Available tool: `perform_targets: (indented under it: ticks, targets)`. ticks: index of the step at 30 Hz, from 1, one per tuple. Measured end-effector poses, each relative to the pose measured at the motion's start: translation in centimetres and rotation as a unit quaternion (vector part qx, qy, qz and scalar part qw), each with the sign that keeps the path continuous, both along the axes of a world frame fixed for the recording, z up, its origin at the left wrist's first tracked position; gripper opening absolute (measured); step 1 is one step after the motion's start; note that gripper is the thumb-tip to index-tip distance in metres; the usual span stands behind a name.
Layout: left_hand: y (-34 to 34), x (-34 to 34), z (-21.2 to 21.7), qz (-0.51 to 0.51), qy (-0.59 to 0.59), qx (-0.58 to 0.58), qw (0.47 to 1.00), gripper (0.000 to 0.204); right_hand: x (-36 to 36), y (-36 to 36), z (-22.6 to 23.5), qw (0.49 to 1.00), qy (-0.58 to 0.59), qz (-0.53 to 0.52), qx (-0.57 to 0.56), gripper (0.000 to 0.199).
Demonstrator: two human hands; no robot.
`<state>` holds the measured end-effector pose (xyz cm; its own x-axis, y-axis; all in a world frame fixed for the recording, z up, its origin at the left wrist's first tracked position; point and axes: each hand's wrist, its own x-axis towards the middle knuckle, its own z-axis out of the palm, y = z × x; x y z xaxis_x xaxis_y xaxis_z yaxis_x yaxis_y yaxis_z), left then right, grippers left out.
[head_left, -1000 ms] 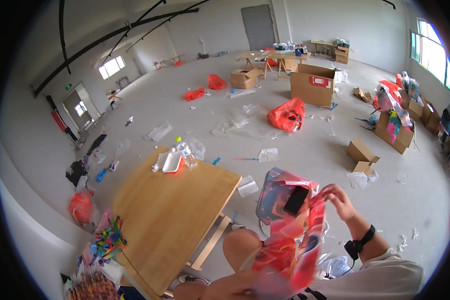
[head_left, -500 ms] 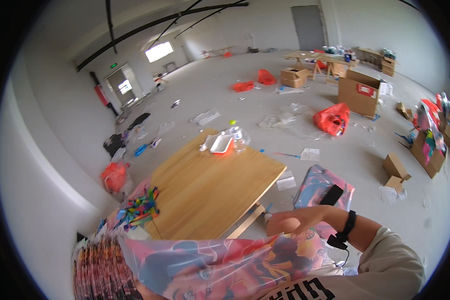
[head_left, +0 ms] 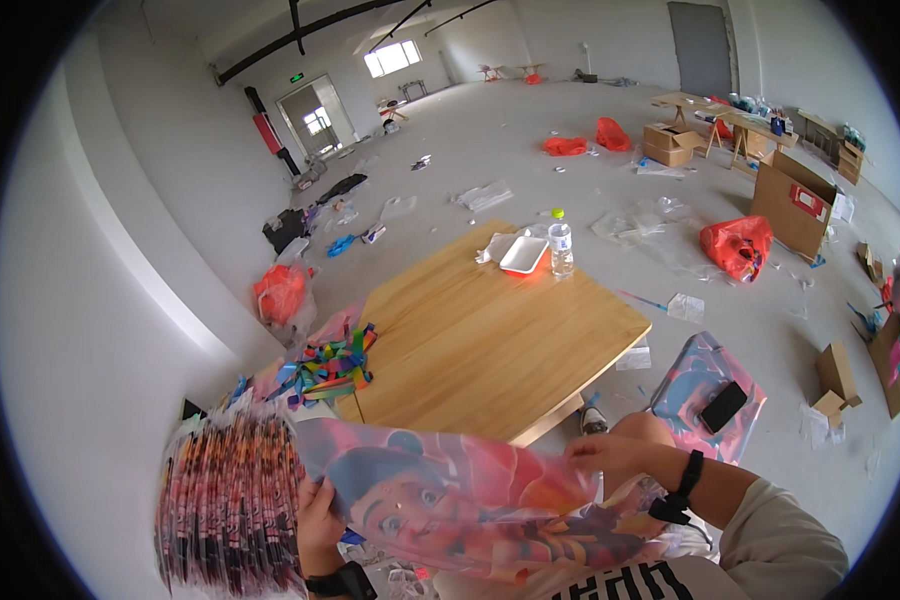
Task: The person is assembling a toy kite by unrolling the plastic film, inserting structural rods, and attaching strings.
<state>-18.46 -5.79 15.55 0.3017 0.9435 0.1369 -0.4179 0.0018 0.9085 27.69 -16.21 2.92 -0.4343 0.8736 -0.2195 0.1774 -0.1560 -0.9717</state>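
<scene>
From my remote seat, the head view: a printed plastic sheet point(head_left: 425, 505) hangs in front of the torso, stretched between both hands. Its long axis runs left to right across the body, dipping somewhat toward the right; the lower right part folds and bunches close to the shirt point(head_left: 610, 583).

Left hand point(head_left: 318, 512): closed on the sheet's left edge, thumb over the printed face, remaining fingers hidden behind. Right hand point(head_left: 615, 457): fingers drawn together at the upper edge, toward the right end; I cannot tell how much film sits in that pinch. I note the right sits farther forward, the left nearer the body and lower. Neither is the nearer one, since each is on the sheet, at opposite ends.

Beyond the upper edge I see the wooden table point(head_left: 490, 350), with a tangle of coloured ribbons point(head_left: 335, 368) at its left corner. Just left of the left hand stands a thick stack of packed printed goods point(head_left: 230, 505). Past the right hand, a block-shaped piece in similar print point(head_left: 698, 370) carries a black phone point(head_left: 723, 407); neither hand touches it.
</scene>
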Motion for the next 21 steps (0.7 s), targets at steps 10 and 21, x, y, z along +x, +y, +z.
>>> perform_targets:
  ticks: [10, 21]
  targets:
    - [13.7, 6.0, -6.0, -0.073, 0.213, -0.036, 0.974, 0.046, 8.1, 6.4, 1.9, 0.916, -0.045, -0.398, -0.01, 0.021]
    - [23.5, 17.2, -11.1, 0.234, 0.625, 0.369, 0.647, 0.058, 14.6, 16.1, -4.9, 0.884, -0.071, -0.461, -0.01, 0.015]
